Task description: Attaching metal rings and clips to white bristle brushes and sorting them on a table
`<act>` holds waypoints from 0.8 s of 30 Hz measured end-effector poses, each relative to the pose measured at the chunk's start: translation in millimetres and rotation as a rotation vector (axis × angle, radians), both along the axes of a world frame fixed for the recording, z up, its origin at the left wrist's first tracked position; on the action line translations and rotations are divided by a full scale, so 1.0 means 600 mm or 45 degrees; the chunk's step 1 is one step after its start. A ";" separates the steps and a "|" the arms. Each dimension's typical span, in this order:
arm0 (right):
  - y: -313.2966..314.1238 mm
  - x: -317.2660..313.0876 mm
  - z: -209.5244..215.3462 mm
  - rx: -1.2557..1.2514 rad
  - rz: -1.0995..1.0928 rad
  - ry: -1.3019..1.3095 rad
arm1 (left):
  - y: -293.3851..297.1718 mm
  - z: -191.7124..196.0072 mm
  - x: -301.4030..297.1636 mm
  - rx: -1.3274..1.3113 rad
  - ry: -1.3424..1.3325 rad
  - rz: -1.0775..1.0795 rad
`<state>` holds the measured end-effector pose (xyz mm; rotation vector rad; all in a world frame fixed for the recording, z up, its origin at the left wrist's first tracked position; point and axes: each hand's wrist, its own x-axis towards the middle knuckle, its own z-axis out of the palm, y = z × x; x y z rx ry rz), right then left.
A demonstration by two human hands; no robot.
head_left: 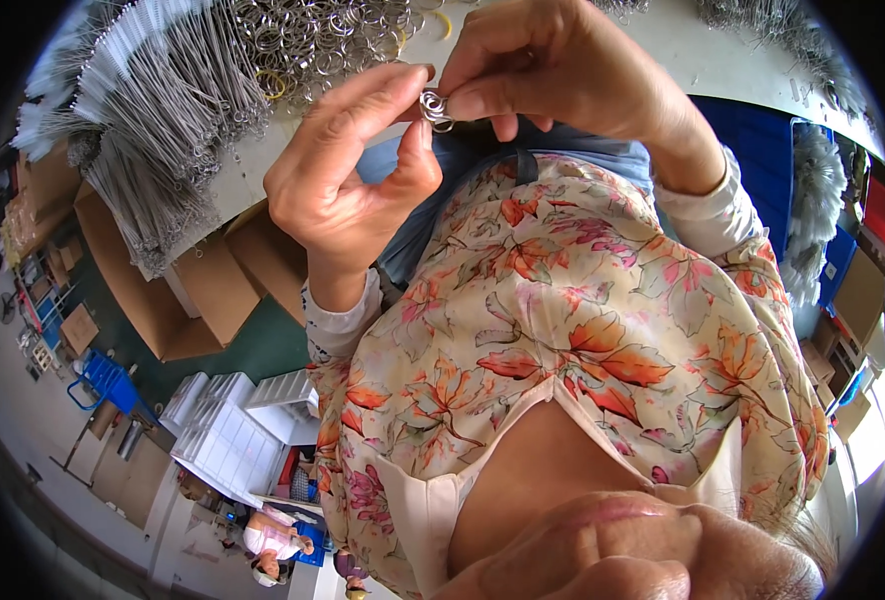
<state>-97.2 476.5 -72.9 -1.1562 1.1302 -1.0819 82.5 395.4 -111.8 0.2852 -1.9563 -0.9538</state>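
Note:
Both hands are raised in front of my chest over the table edge. My left hand (348, 170) pinches a small metal ring (435, 108) between thumb and forefinger. My right hand (553, 65) grips the same ring from the other side with its fingertips. The two hands touch at the ring. Just beyond them, a heap of loose metal rings (323, 35) lies on the white table (683, 60). My floral blouse (583, 330) fills the middle of the view.
Bundles of thin wire brushes (153, 130) lie on the table's left part. Open cardboard boxes (163, 300) stand below it. A blue crate (763, 160) and fluffy white brushes (813, 210) are on the right. Stacked white trays (223, 430) and another person (273, 540) sit far lower left.

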 end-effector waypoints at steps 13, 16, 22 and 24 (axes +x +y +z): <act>0.020 0.034 -0.049 0.029 -0.274 -0.220 | 0.013 0.016 0.006 0.236 -0.130 -0.016; 0.011 0.023 -0.050 0.019 -0.170 -0.346 | 0.008 0.011 0.002 0.259 -0.102 -0.018; 0.001 0.000 -0.009 -0.286 -0.031 0.324 | -0.011 0.008 0.002 0.148 -0.083 -0.030; -0.003 0.014 -0.017 -0.301 -0.100 0.534 | -0.016 0.004 0.006 0.127 -0.096 -0.004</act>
